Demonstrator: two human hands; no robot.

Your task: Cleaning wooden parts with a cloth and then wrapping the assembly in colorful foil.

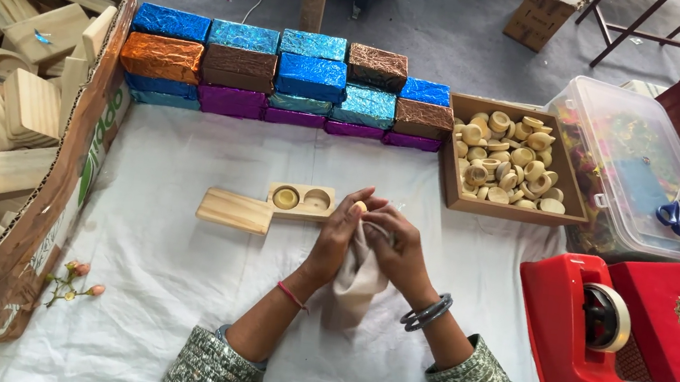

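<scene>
Hands meet at the middle of the tabletop point(173, 283), which is covered with a white sheet. The left hand point(341, 233) pinches a small round wooden cup point(360, 207) at its fingertips, its grip closed on the piece. The right hand point(399, 248) has its grip closed on a beige cloth point(356, 284), pressed against the cup, with the rest of the cloth hanging toward the near edge. Just left of the hands lies a wooden two-hole holder point(301, 200) with its sliding lid point(236, 209) pulled aside. Far right sits a brown tray point(451, 186) of similar wooden cups. Foil-wrapped blocks point(285, 76) line the far side.
</scene>
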